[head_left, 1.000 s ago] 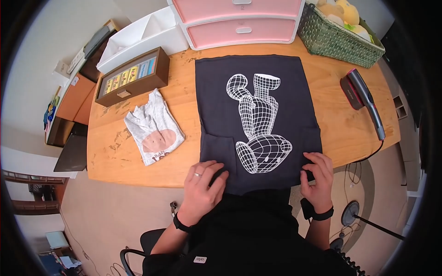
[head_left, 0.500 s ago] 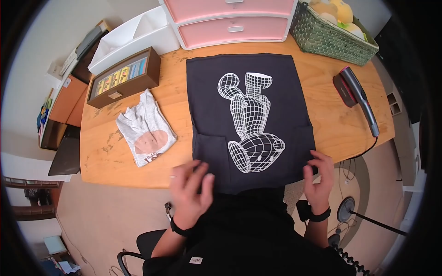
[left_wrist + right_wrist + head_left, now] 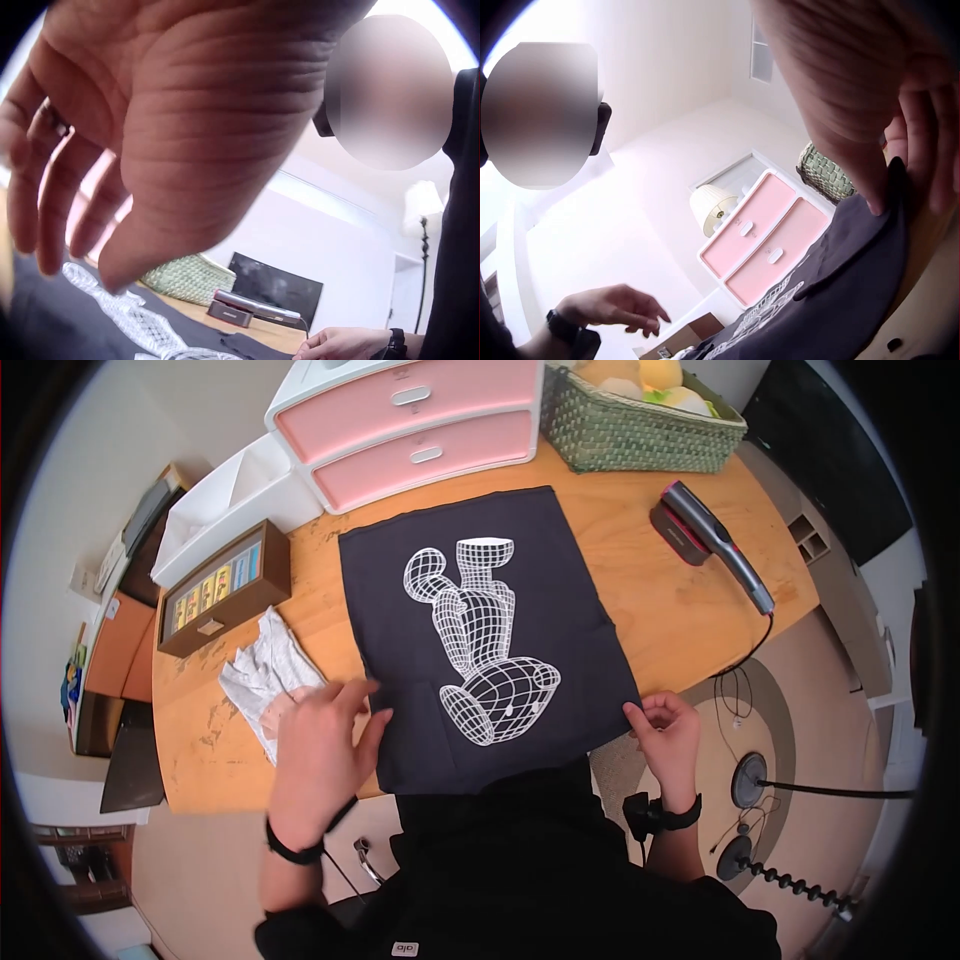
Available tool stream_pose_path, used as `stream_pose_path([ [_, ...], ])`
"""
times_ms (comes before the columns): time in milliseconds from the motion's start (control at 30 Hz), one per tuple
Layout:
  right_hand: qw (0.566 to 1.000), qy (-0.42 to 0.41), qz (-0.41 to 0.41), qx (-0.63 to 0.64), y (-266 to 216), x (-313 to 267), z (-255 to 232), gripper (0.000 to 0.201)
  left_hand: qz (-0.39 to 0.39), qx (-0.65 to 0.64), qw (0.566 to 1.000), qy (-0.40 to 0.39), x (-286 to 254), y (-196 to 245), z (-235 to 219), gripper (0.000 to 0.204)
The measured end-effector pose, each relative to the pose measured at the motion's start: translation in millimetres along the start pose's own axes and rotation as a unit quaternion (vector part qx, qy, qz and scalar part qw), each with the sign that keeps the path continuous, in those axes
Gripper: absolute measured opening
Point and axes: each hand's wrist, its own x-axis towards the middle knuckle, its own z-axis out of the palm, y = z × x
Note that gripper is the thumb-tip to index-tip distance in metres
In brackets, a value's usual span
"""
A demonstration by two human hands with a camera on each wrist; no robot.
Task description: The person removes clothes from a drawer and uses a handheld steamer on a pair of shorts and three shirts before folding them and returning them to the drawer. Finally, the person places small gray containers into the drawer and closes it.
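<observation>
A dark cloth (image 3: 390,620) with a white wireframe figure lies flat, its near edge at the table's front. The right hand (image 3: 668,738) pinches its near right corner between thumb and fingers; in the right wrist view the dark fabric (image 3: 832,300) rises to the thumb. Above the cloth's left edge is the left hand (image 3: 325,745), its fingers relaxed and apart, holding nothing; whether a fingertip touches the fabric I cannot tell. The left wrist view shows the left hand (image 3: 150,142) with fingers hanging over the cloth. A grey printed garment (image 3: 265,665) lies partly behind the left hand.
Pink drawers (image 3: 425,455), a white organizer (image 3: 235,500) and a brown box (image 3: 225,590) stand along the back and left. A green basket (image 3: 640,435) holds soft toys. A handheld steamer (image 3: 715,545) lies at the right, its cord hanging over the table's edge.
The head view has turned, and the cloth appears shifted left and tilted. The left hand has moved left, away from the cloth's near edge; the right hand has taken hold of the corner.
</observation>
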Motion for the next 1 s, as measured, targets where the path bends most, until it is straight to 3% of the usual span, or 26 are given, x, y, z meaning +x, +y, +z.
stream_pose_path([
  [100,0.999,-0.008,0.015,0.041,1,3,-5,0.016,0.198,0.01,0.978,-0.058,74,29,-19,0.018],
  [167,0.997,0.0,0.024,0.078,-5,6,-6,0.016,0.301,0.004,0.952,-0.059,137,35,2,0.022],
  [233,0.996,0.008,0.029,0.08,-11,7,-4,0.017,0.323,0.041,0.94,-0.104,210,42,30,0.033],
  [400,0.99,-0.003,0.068,0.127,-8,12,-10,0.018,0.435,0.044,0.891,-0.119,344,61,121,0.053],
  [433,0.989,-0.001,0.062,0.134,-3,11,-10,0.018,0.409,0.086,0.894,-0.161,354,73,126,0.058],
  [500,0.988,0.006,0.058,0.141,1,11,-7,0.019,0.407,0.111,0.891,-0.171,367,85,137,0.061],
  [600,0.987,0.01,0.085,0.136,5,9,-6,0.019,0.411,0.161,0.88,-0.177,375,109,126,0.048],
  [700,0.988,0.02,0.073,0.135,6,7,-4,0.018,0.379,0.264,0.856,-0.232,383,124,120,0.026],
  [900,0.988,0.021,0.066,0.139,4,6,-6,0.017,0.536,0.243,0.803,-0.09,392,95,131,0.005],
  [1000,0.985,0.034,0.064,0.156,5,4,-5,0.016,0.504,0.26,0.818,-0.098,389,91,128,0.007],
])
